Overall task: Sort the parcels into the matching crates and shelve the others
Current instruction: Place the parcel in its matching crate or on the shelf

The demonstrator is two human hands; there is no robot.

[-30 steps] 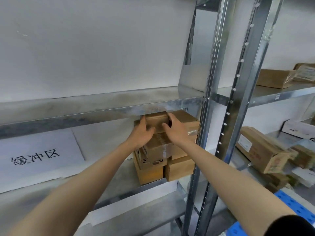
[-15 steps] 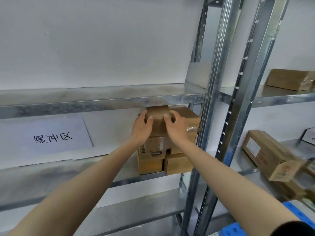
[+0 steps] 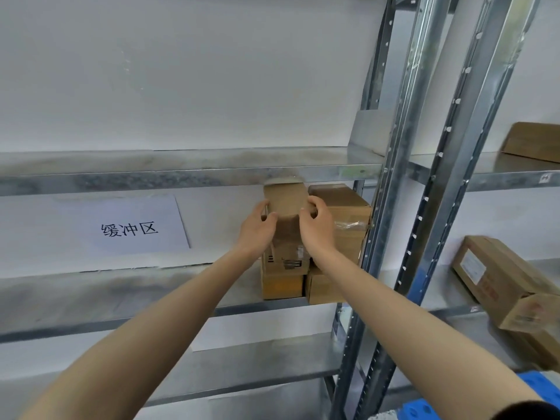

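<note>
A small brown cardboard parcel stands at the top of a stack of cartons on the metal shelf, its top just under the shelf above. My left hand grips its left side and my right hand grips its right side. A larger taped carton sits directly to its right, on another box. The lower part of the parcel is hidden behind my hands.
A white sign with black characters is fixed to the wall left of the stack. Steel uprights divide this bay from the right bay, which holds more cartons. A blue crate shows at the bottom right.
Both hands have pushed the small parcel up and back onto the stack, so it now stands more upright under the upper shelf. The view has tilted upward and shifted right.
</note>
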